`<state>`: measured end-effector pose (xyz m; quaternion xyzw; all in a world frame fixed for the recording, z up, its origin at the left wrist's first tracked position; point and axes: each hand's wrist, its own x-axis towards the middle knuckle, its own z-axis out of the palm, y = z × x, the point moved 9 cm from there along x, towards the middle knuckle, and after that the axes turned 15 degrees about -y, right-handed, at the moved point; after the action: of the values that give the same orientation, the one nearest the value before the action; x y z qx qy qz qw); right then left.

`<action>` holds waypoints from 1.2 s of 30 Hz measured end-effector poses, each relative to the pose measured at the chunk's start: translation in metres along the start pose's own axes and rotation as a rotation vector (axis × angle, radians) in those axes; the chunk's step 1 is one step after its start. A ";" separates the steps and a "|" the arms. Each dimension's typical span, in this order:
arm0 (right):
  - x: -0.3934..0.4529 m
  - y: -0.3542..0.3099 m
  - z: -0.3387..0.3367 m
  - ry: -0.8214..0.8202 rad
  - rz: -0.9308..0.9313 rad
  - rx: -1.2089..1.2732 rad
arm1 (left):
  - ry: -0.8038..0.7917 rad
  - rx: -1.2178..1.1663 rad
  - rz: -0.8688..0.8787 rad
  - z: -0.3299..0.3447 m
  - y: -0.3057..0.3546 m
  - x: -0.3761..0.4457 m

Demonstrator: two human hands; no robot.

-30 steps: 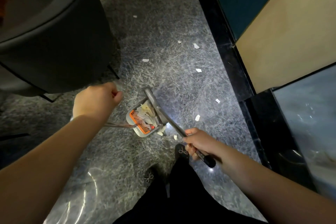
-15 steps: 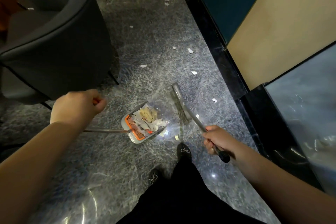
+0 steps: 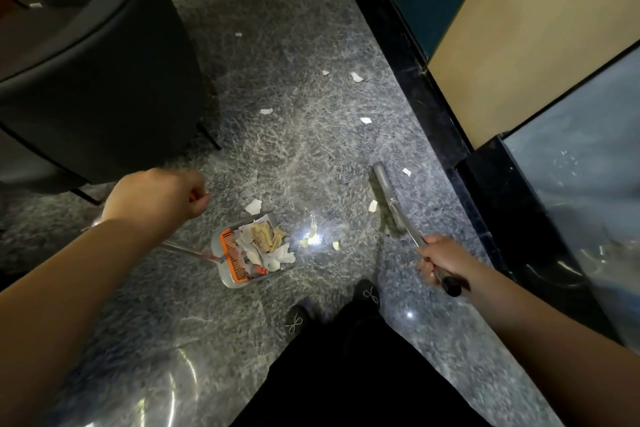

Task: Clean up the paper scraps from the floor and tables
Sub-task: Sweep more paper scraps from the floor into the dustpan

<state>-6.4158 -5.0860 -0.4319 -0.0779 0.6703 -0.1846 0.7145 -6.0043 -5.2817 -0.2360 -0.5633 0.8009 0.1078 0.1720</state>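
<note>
A dark chair stands at the left on the speckled floor. The left hand is fisted round the handle of the dustpan, which sits heaped with paper. The right hand grips the broom, its head down near the wall. Scraps lie scattered ahead.

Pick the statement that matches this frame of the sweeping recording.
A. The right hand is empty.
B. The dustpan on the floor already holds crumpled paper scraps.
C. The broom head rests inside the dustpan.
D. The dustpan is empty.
B: the dustpan on the floor holds a heap of crumpled paper scraps, while the broom, held by the right hand, stands apart to its right.
</note>
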 end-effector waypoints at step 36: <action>-0.001 0.046 0.229 -0.522 0.227 -0.059 | 0.113 -0.059 -0.033 0.026 -0.013 -0.033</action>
<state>-6.1828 -5.0740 -0.4270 -0.0682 0.4732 -0.0574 0.8764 -5.9781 -5.2485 -0.2463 -0.5866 0.7964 0.0964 0.1116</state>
